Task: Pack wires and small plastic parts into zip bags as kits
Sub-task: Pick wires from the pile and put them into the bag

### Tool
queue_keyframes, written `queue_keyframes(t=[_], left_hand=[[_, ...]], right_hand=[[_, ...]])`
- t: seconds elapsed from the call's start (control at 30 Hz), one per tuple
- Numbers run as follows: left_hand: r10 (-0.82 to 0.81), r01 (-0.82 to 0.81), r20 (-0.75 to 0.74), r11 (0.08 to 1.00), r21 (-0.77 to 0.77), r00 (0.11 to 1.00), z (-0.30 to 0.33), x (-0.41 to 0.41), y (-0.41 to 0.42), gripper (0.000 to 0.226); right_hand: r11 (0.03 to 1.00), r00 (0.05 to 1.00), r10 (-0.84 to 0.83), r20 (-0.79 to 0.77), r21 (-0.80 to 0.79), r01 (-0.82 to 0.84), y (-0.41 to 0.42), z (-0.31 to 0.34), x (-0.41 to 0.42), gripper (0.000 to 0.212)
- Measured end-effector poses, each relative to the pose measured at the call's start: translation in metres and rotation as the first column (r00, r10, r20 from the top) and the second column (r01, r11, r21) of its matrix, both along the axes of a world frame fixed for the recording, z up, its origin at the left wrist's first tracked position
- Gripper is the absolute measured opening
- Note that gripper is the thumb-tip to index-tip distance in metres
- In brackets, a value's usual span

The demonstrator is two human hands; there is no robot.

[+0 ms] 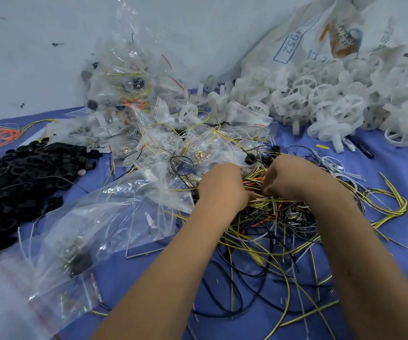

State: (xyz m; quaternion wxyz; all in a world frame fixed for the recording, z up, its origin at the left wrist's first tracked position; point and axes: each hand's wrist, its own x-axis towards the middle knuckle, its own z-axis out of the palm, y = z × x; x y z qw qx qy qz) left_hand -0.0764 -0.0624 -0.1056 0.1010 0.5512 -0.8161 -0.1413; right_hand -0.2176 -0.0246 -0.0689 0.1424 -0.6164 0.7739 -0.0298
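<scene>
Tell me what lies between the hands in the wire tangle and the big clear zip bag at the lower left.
Nothing solid. From the left hand and right hand in the wire tangle, only the left forearm, loose wires and blue table separate them from the zip bag.

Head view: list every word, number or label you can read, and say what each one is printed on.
"1952": blue digits in a blue box outline, running sideways on the white printed sack at the back right.
Orange print with a blue emblem, on the same sack: too blurred to read.
Blue characters further right on the sack: too blurred and creased to read.
Zip bags: red seal lines only, no readable text.
</scene>
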Motion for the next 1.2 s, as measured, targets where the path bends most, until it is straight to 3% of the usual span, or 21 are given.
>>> queue_keyframes(t=[0.13, 0.27, 0.43, 0.5, 0.63, 0.73, 0.87, 0.93, 1.0, 1.07, 1.2], left_hand=[[0.019, -0.023, 0.08, 0.999, 0.048, 0.997, 0.011, -0.007, -0.002, 0.035], [0.082, -0.083, 0.051, 0.996, 0.032, 0.995, 0.012, -0.01, 0.004, 0.026], [0.134, -0.137, -0.076, 0.99, -0.035, 0.988, 0.01, 0.004, 0.0, 0.025], [0.135, -0.136, -0.124, 0.991, 0.002, 0.983, 0.016, 0.018, -0.006, 0.007], [0.162, -0.137, -0.279, 0.985, 0.106, 0.947, 0.027, 0.047, -0.017, 0.013], [0.21, -0.15, -0.423, 0.974, 0.17, 0.882, 0.03, 0.064, -0.02, 0.029], [0.272, -0.199, -0.605, 0.962, 0.187, 0.748, 0.031, 0.084, -0.024, 0.03], [0.306, -0.226, -0.689, 0.952, 0.207, 0.657, 0.029, 0.093, -0.024, 0.03], [0.339, -0.273, -0.741, 0.938, 0.216, 0.58, 0.024, 0.101, -0.022, 0.028], [0.336, -0.3, -0.763, 0.934, 0.194, 0.553, 0.018, 0.105, -0.021, 0.027], [0.228, -0.27, -0.752, 0.961, 0.069, 0.619, 0.008, 0.106, -0.017, 0.027]], right_hand=[[0.997, 0.998, -0.069, -0.013, -0.044, 0.069, 0.0, -0.004, -0.003, 0.022], [0.994, 0.995, -0.095, -0.006, -0.063, 0.094, -0.001, -0.005, -0.004, 0.03], [0.992, 0.995, -0.08, 0.055, -0.096, 0.085, -0.002, -0.008, -0.012, 0.023], [0.99, 0.995, -0.073, 0.064, -0.119, 0.08, -0.002, -0.01, -0.013, 0.015], [0.989, 0.996, -0.069, 0.06, -0.127, 0.076, -0.005, -0.011, -0.008, 0.012], [0.99, 0.997, -0.06, 0.043, -0.128, 0.065, -0.007, -0.008, -0.004, 0.018], [0.981, 0.997, -0.067, 0.036, -0.179, 0.073, -0.01, -0.004, 0.007, 0.03], [0.931, 0.984, -0.065, 0.163, -0.345, 0.119, -0.012, 0.0, 0.017, 0.033], [0.863, 0.936, 0.049, 0.35, -0.486, 0.136, -0.014, 0.006, 0.034, 0.038], [0.853, 0.923, 0.18, 0.339, -0.521, 0.025, -0.018, 0.009, 0.051, 0.033], [0.882, 0.948, 0.316, 0.049, -0.383, -0.274, -0.03, 0.007, 0.071, 0.042]])
